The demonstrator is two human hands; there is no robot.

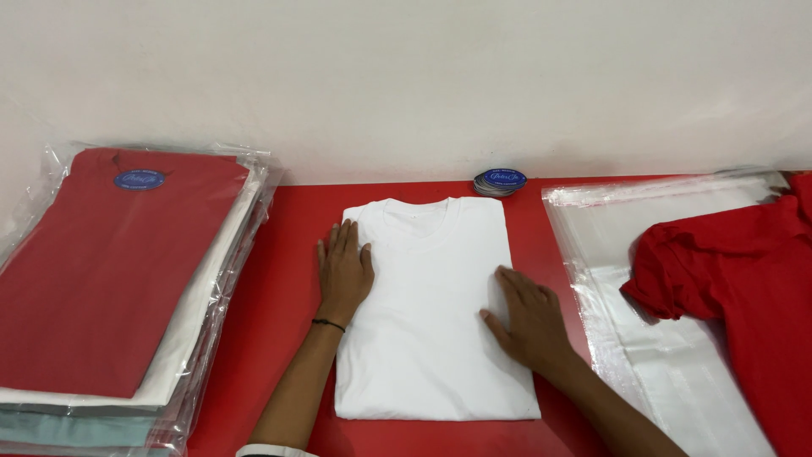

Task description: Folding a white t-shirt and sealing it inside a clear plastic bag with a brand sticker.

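A folded white T-shirt (431, 279) lies neck-up in the middle of the red table (288, 254). My left hand (343, 269) rests flat on the shirt's left edge, fingers spread, half on the table. My right hand (529, 317) presses flat on the shirt's lower right side, fingers apart. Neither hand holds anything.
A stack of bagged folded shirts (110, 271), red on top, stands at the left. A pile of round blue stickers (500, 180) sits by the wall. Clear plastic bags (643, 338) lie to the right, with a loose red shirt (744, 279) on them.
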